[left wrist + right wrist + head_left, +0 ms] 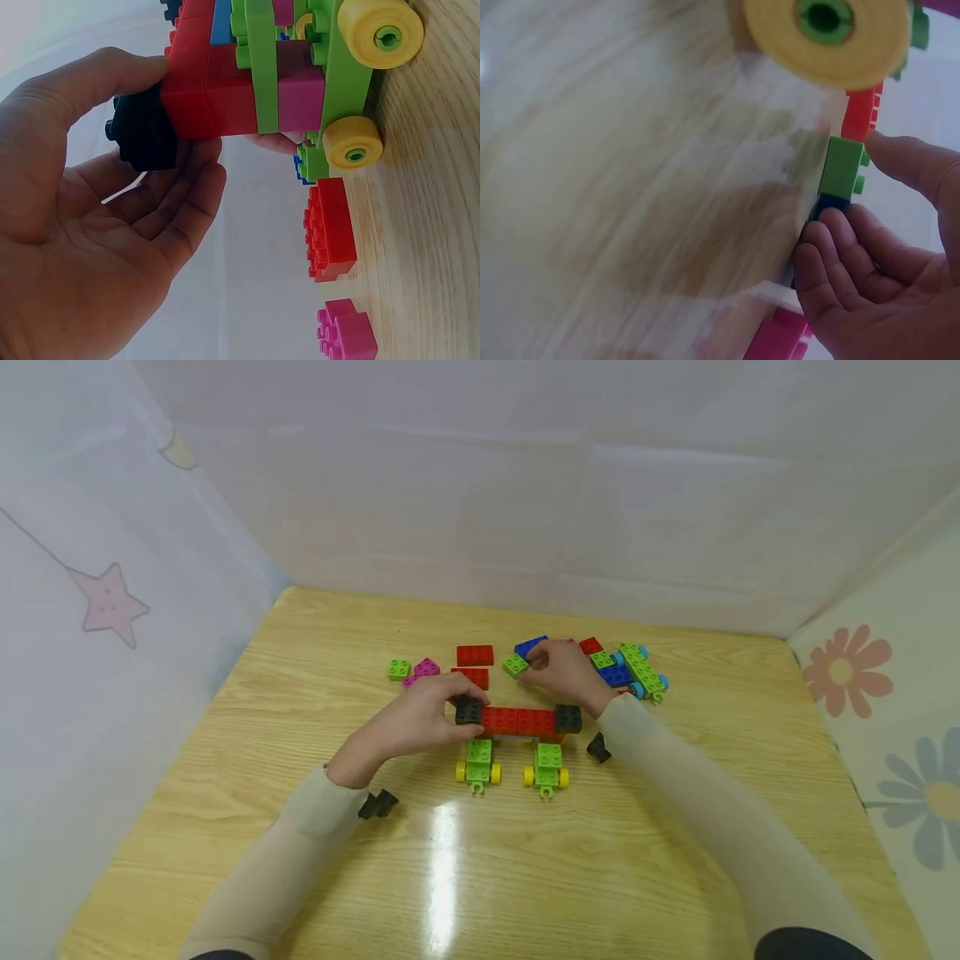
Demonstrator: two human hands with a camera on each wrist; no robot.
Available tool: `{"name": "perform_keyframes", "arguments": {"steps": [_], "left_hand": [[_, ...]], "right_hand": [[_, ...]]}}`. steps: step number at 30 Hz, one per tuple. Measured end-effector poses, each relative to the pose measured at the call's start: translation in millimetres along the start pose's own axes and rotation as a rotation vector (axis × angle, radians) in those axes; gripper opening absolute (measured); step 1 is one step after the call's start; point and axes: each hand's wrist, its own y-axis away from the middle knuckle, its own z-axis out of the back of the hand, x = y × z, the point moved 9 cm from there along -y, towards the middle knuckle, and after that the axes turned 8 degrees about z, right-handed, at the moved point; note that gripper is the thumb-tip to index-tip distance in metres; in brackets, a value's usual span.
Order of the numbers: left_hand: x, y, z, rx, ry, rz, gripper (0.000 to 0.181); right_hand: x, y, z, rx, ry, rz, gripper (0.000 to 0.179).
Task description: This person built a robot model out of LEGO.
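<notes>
My left hand [423, 710] grips the left end of a toy building-brick vehicle [517, 721], thumb and fingers on either side of its black end brick [146, 131]. Red bricks form its top, above green wheeled bases [478, 764] with yellow wheels [381, 34]. Behind the vehicle, my right hand [566, 672] reaches to a small green brick [515, 666]. Its thumb is by one end and its loosely bent fingers by the other, in the right wrist view; firm contact cannot be made out. A blue brick [531, 647] lies partly hidden by these fingers.
Red bricks [475, 655], pink bricks [427, 667] and a green brick [399, 670] lie behind the left hand. A green piece with blue wheels [642, 672] stands at right. Small black pieces [377, 804] lie near both forearms. Pale cloth hangs behind the wooden table [337, 877].
</notes>
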Motion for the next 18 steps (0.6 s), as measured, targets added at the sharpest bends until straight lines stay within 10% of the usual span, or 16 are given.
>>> {"name": "perform_keyframes", "arguments": {"steps": [18], "left_hand": [[-1.3, 1.9, 1.5, 0.000, 0.012, 0.006, 0.036]], "right_hand": [[18, -6.6, -6, 0.014, 0.107, 0.017, 0.048]]}}
